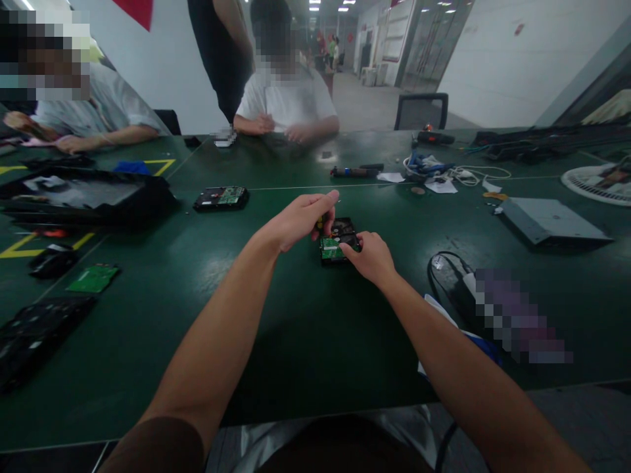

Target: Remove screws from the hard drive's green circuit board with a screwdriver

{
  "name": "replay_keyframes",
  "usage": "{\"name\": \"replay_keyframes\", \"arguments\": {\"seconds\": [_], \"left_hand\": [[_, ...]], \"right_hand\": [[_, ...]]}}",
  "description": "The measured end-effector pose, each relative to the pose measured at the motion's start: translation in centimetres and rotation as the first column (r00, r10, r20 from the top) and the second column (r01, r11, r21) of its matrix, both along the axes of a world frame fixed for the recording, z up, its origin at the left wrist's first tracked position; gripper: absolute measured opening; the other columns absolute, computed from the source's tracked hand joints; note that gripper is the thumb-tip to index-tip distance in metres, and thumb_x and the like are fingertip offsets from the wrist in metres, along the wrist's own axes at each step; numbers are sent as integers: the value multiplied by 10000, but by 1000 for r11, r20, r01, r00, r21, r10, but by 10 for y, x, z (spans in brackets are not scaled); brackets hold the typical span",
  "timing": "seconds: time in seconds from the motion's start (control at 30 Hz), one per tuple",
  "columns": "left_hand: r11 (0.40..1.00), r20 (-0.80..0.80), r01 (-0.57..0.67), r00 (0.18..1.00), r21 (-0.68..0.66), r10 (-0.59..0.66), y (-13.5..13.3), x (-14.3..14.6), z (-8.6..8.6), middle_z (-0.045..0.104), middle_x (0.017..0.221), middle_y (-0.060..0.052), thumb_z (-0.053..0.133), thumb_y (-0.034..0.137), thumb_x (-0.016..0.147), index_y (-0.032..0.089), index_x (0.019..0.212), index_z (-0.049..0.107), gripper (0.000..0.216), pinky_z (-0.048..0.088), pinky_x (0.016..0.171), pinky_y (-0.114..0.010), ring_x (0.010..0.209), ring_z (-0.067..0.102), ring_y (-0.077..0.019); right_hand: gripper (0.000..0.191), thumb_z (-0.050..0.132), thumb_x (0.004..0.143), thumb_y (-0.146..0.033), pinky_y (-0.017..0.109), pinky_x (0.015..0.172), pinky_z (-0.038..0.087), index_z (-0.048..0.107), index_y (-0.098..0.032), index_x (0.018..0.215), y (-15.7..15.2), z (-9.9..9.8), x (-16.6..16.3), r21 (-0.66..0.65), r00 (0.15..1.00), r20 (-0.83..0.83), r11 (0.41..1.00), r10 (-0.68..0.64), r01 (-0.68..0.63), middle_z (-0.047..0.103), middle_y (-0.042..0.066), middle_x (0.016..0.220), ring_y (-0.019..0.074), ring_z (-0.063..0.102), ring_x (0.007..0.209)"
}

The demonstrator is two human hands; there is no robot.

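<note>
A hard drive [331, 248] with a green circuit board and dark metal body lies on the green table in front of me. My right hand [373, 259] grips its right side, with thumb and fingers on the edge. Above the drive's left part, my left hand [306, 220] is closed around a screwdriver [320, 224] with a yellow-and-black handle. Its tip is hidden, so whether it touches the drive cannot be made out. Farther left on the table sits a second hard drive [221, 198], its green board facing up.
At left are a black casing [83, 203], a green circuit board [93, 278] and a black part [42, 335]. A metal box [555, 220], tangled cables [428, 164] and a white fan grille [599, 184] lie right. Two people sit across the table; another stands behind.
</note>
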State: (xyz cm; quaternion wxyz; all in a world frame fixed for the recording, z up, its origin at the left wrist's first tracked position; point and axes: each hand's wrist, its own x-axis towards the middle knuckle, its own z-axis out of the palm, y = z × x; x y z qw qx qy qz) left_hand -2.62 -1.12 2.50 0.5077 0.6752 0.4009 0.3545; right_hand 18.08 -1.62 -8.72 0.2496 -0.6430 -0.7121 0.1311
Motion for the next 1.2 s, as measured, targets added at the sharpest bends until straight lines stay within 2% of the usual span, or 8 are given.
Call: {"name": "replay_keyframes", "arguments": {"seconds": [0.1,0.27,0.43,0.6,0.77,1.2], "left_hand": [[1000,20,-16,1000,-23,16,2,2,-2,613,687,-33,503,588,1012,207,785,608,455,407,517,-251,615,572,-145],[1000,67,6,998,-28,-4,7,-1,-7,644,712,-46,480,394,994,203,792,616,309,437,525,-261,662,616,-159],[999,68,-5,998,-51,8,5,-2,-6,679,808,-53,597,427,967,197,853,604,257,468,545,-255,699,627,-151],[999,-27,-32,999,-7,32,0,-2,0,677,848,-56,700,447,926,182,831,623,292,436,524,-230,675,595,-122],[1000,-20,5,1000,4,-5,-1,-7,4,684,868,-63,730,457,905,177,840,696,289,487,557,-236,719,615,-135],[999,36,4,999,-46,-3,-3,-10,8,721,916,-97,708,433,941,167,880,677,275,538,580,-253,797,676,-164]], "right_hand": [[427,667,920,-570,413,832,509,698,-182,1095,2,-1,1,21,1000,-8,1000,19,-19,686,146,1103,300,643,1018],[494,700,894,-596,431,865,516,696,-175,1152,5,-2,3,35,999,-28,999,37,-36,684,145,1113,299,650,1009],[542,754,872,-548,426,895,512,643,-178,1251,6,-5,3,79,996,-90,997,30,-23,667,137,1135,290,653,1033],[407,762,873,-535,395,827,496,620,-212,1077,7,-8,4,90,995,-95,996,26,-17,640,107,1092,270,632,978],[319,735,914,-523,373,784,480,612,-229,882,4,-2,3,44,996,-76,999,35,-32,590,83,1065,241,610,914],[336,682,958,-548,389,826,498,656,-229,854,4,-3,6,38,992,-69,994,105,-103,569,88,1069,249,603,968]]}}
